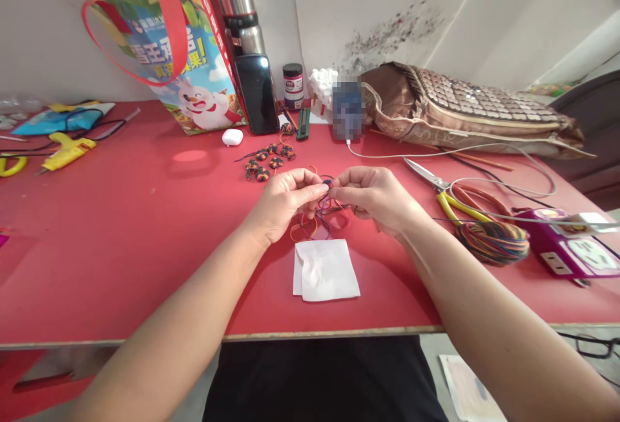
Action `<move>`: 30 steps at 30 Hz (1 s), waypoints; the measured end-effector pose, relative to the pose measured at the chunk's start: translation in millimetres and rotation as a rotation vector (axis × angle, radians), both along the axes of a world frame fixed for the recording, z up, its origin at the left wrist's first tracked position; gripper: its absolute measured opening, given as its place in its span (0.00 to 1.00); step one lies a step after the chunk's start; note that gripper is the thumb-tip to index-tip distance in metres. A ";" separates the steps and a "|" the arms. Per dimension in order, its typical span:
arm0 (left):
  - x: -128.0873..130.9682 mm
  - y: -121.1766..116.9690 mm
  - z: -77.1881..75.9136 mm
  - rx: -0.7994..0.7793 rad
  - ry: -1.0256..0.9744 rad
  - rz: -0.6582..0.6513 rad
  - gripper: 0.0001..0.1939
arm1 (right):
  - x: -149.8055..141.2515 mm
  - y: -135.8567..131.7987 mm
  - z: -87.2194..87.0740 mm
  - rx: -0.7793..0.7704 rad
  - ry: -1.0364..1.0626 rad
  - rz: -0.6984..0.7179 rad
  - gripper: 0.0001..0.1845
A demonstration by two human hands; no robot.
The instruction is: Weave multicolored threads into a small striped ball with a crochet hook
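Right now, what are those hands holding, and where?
Both the left hand and right hand pinch a small dark knotted piece between fingertips, at its opposite sides.

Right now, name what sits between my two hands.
A small dark knot, pinched by the fingertips of the left hand and right hand, with thin coloured cords trailing below; the head view shows this.
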State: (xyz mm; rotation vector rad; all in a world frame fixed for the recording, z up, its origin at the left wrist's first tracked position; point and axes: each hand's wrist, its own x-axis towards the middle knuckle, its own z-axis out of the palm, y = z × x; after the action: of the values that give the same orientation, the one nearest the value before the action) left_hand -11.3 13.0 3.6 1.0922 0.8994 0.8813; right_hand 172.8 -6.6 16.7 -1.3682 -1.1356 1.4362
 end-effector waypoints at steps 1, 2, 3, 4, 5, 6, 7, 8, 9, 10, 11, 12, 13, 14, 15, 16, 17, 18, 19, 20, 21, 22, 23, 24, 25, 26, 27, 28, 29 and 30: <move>-0.2 0.1 0.7 -0.008 -0.005 -0.014 0.15 | -0.4 -0.1 -0.3 -0.002 0.014 0.004 0.13; -0.3 0.1 1.2 -0.016 -0.008 -0.026 0.14 | -0.6 -0.3 -0.7 -0.001 0.025 0.008 0.13; -0.5 0.0 1.6 -0.021 -0.007 -0.039 0.14 | -0.5 -0.5 -1.2 0.004 0.031 0.009 0.12; -0.7 0.0 1.8 -0.025 -0.005 -0.048 0.13 | -0.3 -0.7 -1.7 0.011 0.032 0.009 0.11; -1.0 0.0 1.9 -0.027 0.000 -0.057 0.13 | 0.0 -1.0 -2.1 0.020 0.027 0.009 0.11; -1.3 0.0 1.9 -0.030 0.005 -0.066 0.12 | 0.3 -1.3 -2.5 0.028 0.018 0.009 0.10; -1.7 0.1 2.0 -0.033 0.009 -0.073 0.12 | 0.7 -1.5 -2.6 0.034 0.008 0.012 0.10; -2.1 0.2 2.2 -0.037 0.011 -0.077 0.11 | 1.1 -1.6 -2.5 0.038 -0.001 0.022 0.10; -2.5 0.4 2.5 -0.041 0.011 -0.078 0.11 | 1.5 -1.6 -2.2 0.036 -0.005 0.037 0.10; -2.8 0.6 2.9 -0.046 0.008 -0.077 0.11 | 1.9 -1.5 -1.6 0.029 -0.004 0.055 0.10; -3.1 0.7 3.4 -0.050 0.005 -0.074 0.12 | 2.3 -1.3 -0.8 0.018 0.004 0.071 0.11; -3.2 0.8 4.0 -0.051 0.002 -0.071 0.12 | 2.7 -1.2 0.1 0.006 0.018 0.081 0.12; -3.1 0.8 4.6 -0.052 0.002 -0.068 0.12 | 3.0 -1.0 1.0 -0.004 0.033 0.085 0.13; -3.0 0.7 5.1 -0.051 0.004 -0.066 0.12 | 3.2 -0.9 1.8 -0.006 0.044 0.081 0.15; -2.8 0.6 5.4 -0.049 0.007 -0.065 0.12 | 3.3 -0.9 2.3 -0.001 0.049 0.074 0.15; -2.6 0.5 5.5 -0.046 0.012 -0.063 0.12 | 3.2 -0.9 2.4 0.010 0.046 0.069 0.15; -2.4 0.3 5.4 -0.043 0.016 -0.062 0.13 | 2.9 -1.0 2.2 0.024 0.038 0.067 0.15; -2.4 0.3 5.0 -0.040 0.020 -0.060 0.13 | 2.6 -1.0 1.6 0.037 0.030 0.067 0.15; -2.4 0.2 4.5 -0.037 0.023 -0.059 0.13 | 2.2 -1.0 0.8 0.048 0.026 0.066 0.15; -2.4 0.1 3.8 -0.034 0.026 -0.057 0.13 | 1.8 -0.9 -0.1 0.054 0.029 0.064 0.14; -2.3 0.0 3.0 -0.029 0.030 -0.056 0.13 | 1.6 -0.7 -1.0 0.054 0.036 0.061 0.14; -2.0 -0.3 2.1 -0.022 0.031 -0.053 0.13 | 1.6 -0.5 -1.7 0.052 0.045 0.058 0.13; -1.4 -0.6 1.2 -0.016 0.026 -0.048 0.13 | 1.8 -0.2 -2.3 0.048 0.054 0.057 0.13; -0.6 -1.1 0.5 -0.013 0.013 -0.044 0.13 | 2.2 0.0 -2.6 0.044 0.063 0.055 0.12; 0.4 -1.6 -0.2 -0.014 -0.007 -0.041 0.13 | 2.7 0.2 -2.6 0.041 0.072 0.053 0.12; 1.5 -2.2 -0.6 -0.018 -0.031 -0.039 0.14 | 3.4 0.3 -2.5 0.039 0.079 0.050 0.12; 2.5 -2.6 -0.8 -0.024 -0.053 -0.038 0.15 | 4.0 0.3 -2.1 0.038 0.086 0.047 0.12; 3.1 -2.8 -0.7 -0.032 -0.070 -0.039 0.16 | 4.7 0.3 -1.7 0.035 0.094 0.044 0.13; 3.3 -2.7 -0.3 -0.037 -0.079 -0.040 0.16 | 5.2 0.2 -1.3 0.030 0.101 0.042 0.13; 3.0 -2.4 0.4 -0.042 -0.081 -0.041 0.17 | 5.5 0.1 -0.8 0.023 0.109 0.041 0.14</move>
State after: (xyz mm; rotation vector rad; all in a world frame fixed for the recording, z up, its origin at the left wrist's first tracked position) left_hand -8.3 10.6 3.9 1.0288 0.8225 0.8633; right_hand 178.3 -6.5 15.8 -1.2416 -1.1117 1.5037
